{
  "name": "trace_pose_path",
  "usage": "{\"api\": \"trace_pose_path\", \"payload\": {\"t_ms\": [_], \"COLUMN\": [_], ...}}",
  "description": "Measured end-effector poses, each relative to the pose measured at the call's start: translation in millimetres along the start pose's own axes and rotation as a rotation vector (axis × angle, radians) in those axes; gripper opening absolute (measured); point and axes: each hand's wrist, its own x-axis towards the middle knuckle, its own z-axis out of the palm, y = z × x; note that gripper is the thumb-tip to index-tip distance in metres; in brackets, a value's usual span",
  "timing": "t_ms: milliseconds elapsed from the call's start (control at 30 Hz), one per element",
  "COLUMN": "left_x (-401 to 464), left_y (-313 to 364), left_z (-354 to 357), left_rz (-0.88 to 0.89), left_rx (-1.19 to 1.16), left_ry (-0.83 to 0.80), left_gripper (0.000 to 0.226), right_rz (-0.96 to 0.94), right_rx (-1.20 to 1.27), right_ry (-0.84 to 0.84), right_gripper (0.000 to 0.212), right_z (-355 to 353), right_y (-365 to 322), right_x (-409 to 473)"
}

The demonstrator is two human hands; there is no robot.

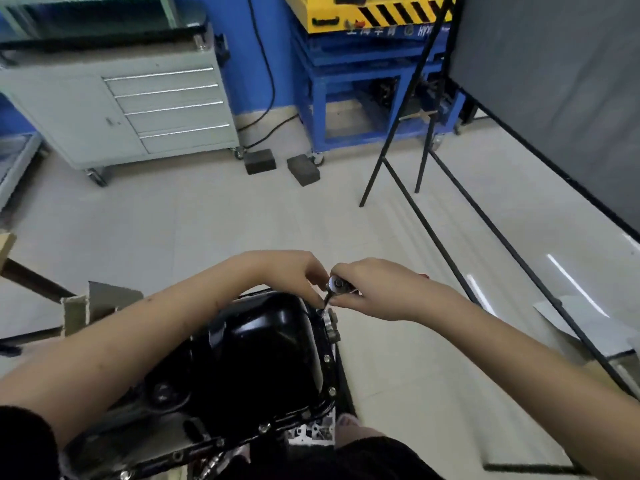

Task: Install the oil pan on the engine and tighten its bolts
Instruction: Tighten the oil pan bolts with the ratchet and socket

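Observation:
A glossy black oil pan (263, 344) sits on the engine at the bottom centre, with small bolts (326, 358) along its right and near flange. At the pan's far right corner my right hand (377, 292) grips the head of a chrome ratchet wrench (337, 285), which stands on a socket extension over a flange bolt. My left hand (294, 271) reaches across the pan and pinches the extension just below the ratchet head. The bolt under the socket is hidden by my fingers.
A grey drawer cabinet on casters (138, 109) stands at the back left. A blue wheeled stand (363, 84) carries yellow equipment behind two dark blocks (280, 166) on the floor. A black-framed grey board (540, 98) leans on the right.

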Motion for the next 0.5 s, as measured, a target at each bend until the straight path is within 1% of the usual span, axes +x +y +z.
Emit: {"api": "trace_pose_path", "payload": {"t_ms": [100,133,167,233,333,400,500], "left_x": [-3.7,-4.5,-5.4,-7.7,-12.1,-13.4,-8.9], "left_y": [3.3,5.2,7.4,11.4,15.3,16.6,11.4], "left_z": [19.7,25.8,31.8,38.6,41.9,41.9,42.5], "left_rz": [-0.070,-0.088,-0.111,-0.149,-0.171,-0.139,-0.082], "left_rx": [-0.034,-0.032,-0.019,0.040,0.096,0.110,0.134], "left_ry": [0.192,0.249,0.287,0.330,0.377,0.406,0.438], "left_gripper": [0.014,0.013,0.019,0.028,0.030,0.030,0.033], "right_rz": [-0.074,-0.094,-0.107,-0.113,-0.110,-0.156,-0.255], "right_rx": [-0.082,-0.102,-0.119,-0.107,-0.084,-0.129,-0.124], "right_ry": [-0.007,-0.005,-0.003,0.024,0.135,0.191,0.200], "right_gripper": [0.035,0.035,0.036,0.039,0.040,0.035,0.024], "right_z": [-5.2,-5.0,-4.2,-1.0,2.6,1.8,-2.0], "right_y": [3.3,3.5,3.1,3.5,3.8,4.0,7.5], "right_x": [6.9,8.2,8.5,8.0,5.7,6.5,8.2]}}
